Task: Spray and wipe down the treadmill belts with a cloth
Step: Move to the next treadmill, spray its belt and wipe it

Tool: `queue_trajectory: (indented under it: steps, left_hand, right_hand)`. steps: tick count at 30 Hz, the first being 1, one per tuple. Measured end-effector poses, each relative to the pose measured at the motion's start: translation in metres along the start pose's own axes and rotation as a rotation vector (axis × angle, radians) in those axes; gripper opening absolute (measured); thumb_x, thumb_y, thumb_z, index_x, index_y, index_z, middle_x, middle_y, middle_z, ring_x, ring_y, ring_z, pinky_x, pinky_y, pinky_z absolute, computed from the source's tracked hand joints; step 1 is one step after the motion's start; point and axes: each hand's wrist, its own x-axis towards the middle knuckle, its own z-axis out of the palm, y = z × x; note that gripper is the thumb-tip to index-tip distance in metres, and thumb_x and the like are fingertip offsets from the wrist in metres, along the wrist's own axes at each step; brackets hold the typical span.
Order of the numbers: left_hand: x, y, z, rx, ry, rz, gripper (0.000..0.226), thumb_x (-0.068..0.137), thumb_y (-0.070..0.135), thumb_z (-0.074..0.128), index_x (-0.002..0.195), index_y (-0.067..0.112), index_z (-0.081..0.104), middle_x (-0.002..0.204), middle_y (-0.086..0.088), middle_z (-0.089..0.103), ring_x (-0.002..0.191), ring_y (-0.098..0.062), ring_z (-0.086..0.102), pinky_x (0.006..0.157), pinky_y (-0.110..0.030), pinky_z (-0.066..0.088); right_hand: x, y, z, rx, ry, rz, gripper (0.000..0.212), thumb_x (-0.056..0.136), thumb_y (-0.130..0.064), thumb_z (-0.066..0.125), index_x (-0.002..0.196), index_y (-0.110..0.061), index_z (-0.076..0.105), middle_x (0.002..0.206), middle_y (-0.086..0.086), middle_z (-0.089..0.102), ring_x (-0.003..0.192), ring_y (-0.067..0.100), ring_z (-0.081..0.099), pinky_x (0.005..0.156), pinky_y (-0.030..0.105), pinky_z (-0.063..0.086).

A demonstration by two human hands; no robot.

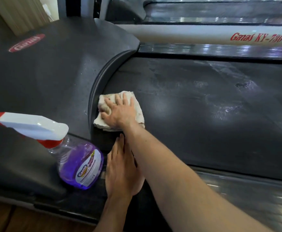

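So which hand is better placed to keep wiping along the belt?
The right hand: it already presses flat on the cloth at the belt's front edge. The left hand rests flat near the spray bottle, off the cloth.

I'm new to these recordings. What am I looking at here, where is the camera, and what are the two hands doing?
There is no robot: a person wears one camera on the head, looking down at their own hands. The dark surface is a treadmill belt. The right hand presses a pale cloth flat on the belt beside the curved motor cover. The left hand rests flat near the belt's edge, holding nothing. A spray bottle of purple liquid stands nearby, untouched.
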Motion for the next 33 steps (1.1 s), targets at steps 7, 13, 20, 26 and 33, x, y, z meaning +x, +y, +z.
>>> queue_trajectory:
  steps: [7,13,20,26,33]
  left_hand:
    - [0.003,-0.003,0.012,0.019,0.025,-0.009,0.070,0.098,0.028,0.042,0.161,0.012,0.018,0.171,0.001,0.007,0.156,-0.012,0.005,0.124,-0.032,0.012]
    - [0.004,-0.003,0.014,0.046,0.049,-0.013,0.074,0.091,0.036,0.026,0.161,0.012,0.022,0.170,0.001,0.012,0.156,-0.012,0.010,0.125,-0.034,0.017]
    - [0.002,0.002,0.009,0.027,0.071,-0.007,0.074,0.092,0.035,0.026,0.162,0.011,0.019,0.171,0.000,0.009,0.156,-0.012,0.007,0.124,-0.030,0.012]
    - [0.004,-0.003,0.015,0.034,0.063,0.005,0.077,0.088,0.035,0.024,0.160,0.009,0.025,0.170,-0.003,0.015,0.156,-0.015,0.013,0.124,-0.036,0.021]
    - [0.001,-0.001,0.013,0.047,0.102,-0.011,0.071,0.083,0.031,0.054,0.149,0.006,0.046,0.159,-0.008,0.042,0.143,-0.023,0.044,0.112,-0.037,0.040]
  right_hand:
    - [-0.004,0.051,-0.011,0.044,0.028,0.087,0.069,0.099,-0.063,0.029,0.164,-0.043,0.014,0.174,0.004,0.001,0.159,0.028,-0.010,0.125,0.056,-0.008]
    - [-0.058,0.162,-0.029,0.054,0.093,0.320,0.070,0.098,-0.060,0.028,0.164,-0.042,0.014,0.173,0.005,0.009,0.159,0.030,-0.005,0.125,0.055,-0.005]
    - [-0.067,0.191,-0.031,-0.014,0.123,0.583,0.070,0.097,-0.063,0.023,0.162,-0.037,0.018,0.170,0.009,0.012,0.156,0.037,-0.004,0.124,0.058,-0.007]
    - [-0.017,0.122,-0.032,-0.023,0.041,0.389,0.068,0.101,-0.058,0.023,0.164,-0.039,0.008,0.174,0.008,-0.001,0.158,0.038,-0.009,0.122,0.063,-0.009]
    - [0.022,0.013,-0.016,-0.003,-0.050,-0.029,0.064,0.102,-0.056,0.031,0.163,-0.043,0.016,0.174,0.002,0.003,0.159,0.033,-0.006,0.122,0.065,-0.006]
